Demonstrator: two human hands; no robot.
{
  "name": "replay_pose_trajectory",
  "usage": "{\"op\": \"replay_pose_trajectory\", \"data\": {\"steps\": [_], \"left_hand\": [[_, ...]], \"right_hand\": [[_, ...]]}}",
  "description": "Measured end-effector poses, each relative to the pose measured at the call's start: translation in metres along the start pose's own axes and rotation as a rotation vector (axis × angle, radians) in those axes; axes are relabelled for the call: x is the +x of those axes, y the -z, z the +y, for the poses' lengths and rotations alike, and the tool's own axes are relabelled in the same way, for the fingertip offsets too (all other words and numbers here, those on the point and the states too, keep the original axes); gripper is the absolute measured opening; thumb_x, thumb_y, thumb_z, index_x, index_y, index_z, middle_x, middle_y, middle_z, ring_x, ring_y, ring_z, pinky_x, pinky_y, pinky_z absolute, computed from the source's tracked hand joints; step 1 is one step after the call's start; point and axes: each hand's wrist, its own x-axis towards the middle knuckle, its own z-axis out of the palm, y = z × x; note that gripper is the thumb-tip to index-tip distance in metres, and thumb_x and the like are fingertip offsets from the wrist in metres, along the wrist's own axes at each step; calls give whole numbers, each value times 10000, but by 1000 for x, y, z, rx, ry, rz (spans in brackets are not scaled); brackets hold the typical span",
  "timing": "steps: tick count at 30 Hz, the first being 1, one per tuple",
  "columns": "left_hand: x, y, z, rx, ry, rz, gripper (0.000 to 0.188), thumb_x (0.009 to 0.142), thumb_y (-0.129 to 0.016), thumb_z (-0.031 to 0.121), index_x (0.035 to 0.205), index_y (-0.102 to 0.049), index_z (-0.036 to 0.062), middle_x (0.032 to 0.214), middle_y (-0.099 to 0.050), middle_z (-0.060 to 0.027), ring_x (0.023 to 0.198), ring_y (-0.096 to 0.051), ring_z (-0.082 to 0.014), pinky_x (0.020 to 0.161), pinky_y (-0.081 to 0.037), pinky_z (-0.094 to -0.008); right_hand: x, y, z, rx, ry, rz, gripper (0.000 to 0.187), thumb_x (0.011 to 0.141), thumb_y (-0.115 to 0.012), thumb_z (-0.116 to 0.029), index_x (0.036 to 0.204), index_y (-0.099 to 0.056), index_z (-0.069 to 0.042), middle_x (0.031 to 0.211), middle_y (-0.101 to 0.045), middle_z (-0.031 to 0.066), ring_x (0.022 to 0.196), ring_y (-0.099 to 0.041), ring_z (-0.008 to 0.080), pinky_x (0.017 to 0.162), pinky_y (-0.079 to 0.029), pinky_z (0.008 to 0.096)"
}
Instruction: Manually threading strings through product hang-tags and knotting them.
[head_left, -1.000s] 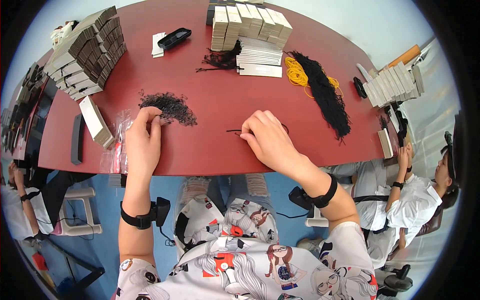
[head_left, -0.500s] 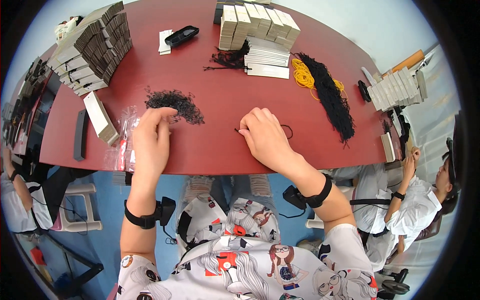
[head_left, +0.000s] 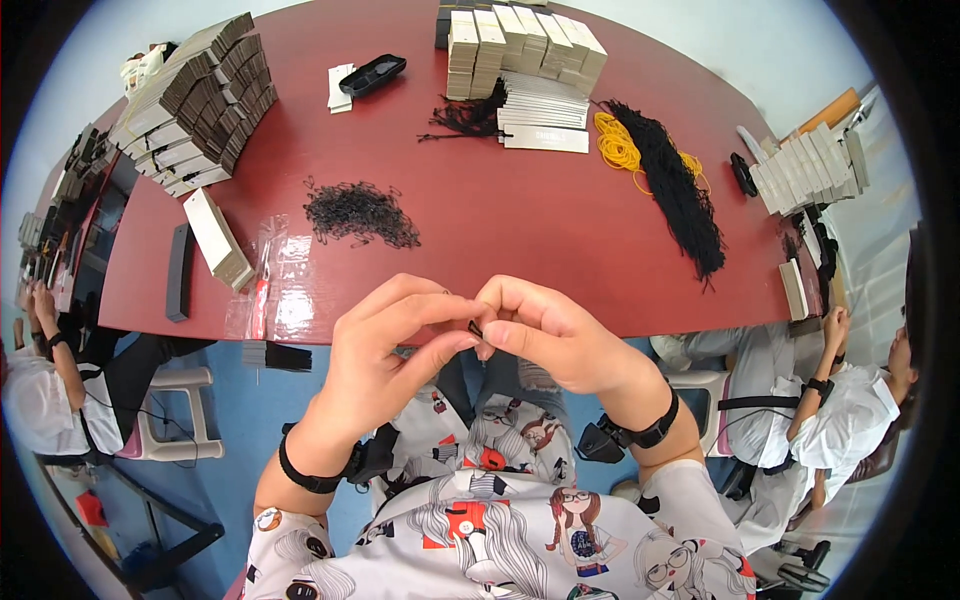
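Just over the table's near edge, my left hand [head_left: 400,335] and my right hand [head_left: 548,335] meet, thumbs and forefingers pinched together. A small piece of black cord [head_left: 475,327] shows between the fingertips, with my right hand closed on it. My left fingertips press in from the other side; whatever else they hold is too small to make out. Beyond my left hand lies a loose pile of small black wire pins [head_left: 360,214], apart from the fingers. At the right of the table a thick bundle of black cords [head_left: 665,180] lies beside yellow rubber bands [head_left: 617,148].
Stacked tags [head_left: 200,110] rise at the far left, near a white tag block [head_left: 217,235], a dark block [head_left: 179,272] and clear plastic bags [head_left: 285,285]. White tag stacks [head_left: 520,50] stand at the back, near a black tray [head_left: 374,75]. People sit at both sides.
My left hand has left the pin pile and moved right and nearer to me. My right hand has drawn back toward the table edge with the cord, and both hands now meet.
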Motion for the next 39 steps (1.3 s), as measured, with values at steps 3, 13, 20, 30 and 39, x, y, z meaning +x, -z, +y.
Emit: {"op": "replay_pose_trajectory", "data": {"steps": [3,13,20,30,39], "left_hand": [[-1,-2,3,33,-18,-3,224,710,-667,-34,921,-631,33,845,-577,-82,747,-595,-181,632,-513,-262],[-4,-9,9,297,-125,164,155,716,-647,-46,850,-622,29,802,-575,-86,690,-573,-197,569,-462,-265],[-9,-11,16,-59,175,217,219,799,-573,-57,1010,-589,-3,812,-581,-49,697,-558,-97,615,-474,-209],[-12,-9,21,-92,258,122,278,790,-616,-25,1037,-493,11,802,-638,-67,722,-627,-117,618,-511,-234],[-16,-10,18,-480,468,242,70,834,-597,34,883,-567,-6,801,-644,-49,708,-616,-88,620,-504,-203]], "right_hand": [[-1,-2,-1,-51,13,4,152,936,-452,-181,961,-451,-31,827,-470,-7,794,-453,68,731,-396,225],[-1,-17,4,-121,132,241,100,858,-572,-41,931,-528,11,851,-583,30,798,-555,58,688,-449,203],[1,-22,2,-177,310,365,45,845,-571,-8,874,-564,26,856,-591,40,804,-592,86,724,-482,212],[6,-29,9,-142,286,409,62,857,-561,-27,896,-545,17,826,-573,32,766,-582,77,681,-487,203],[7,-33,11,-26,351,511,39,847,-569,-15,860,-542,9,797,-594,32,757,-576,69,706,-485,217]]}}
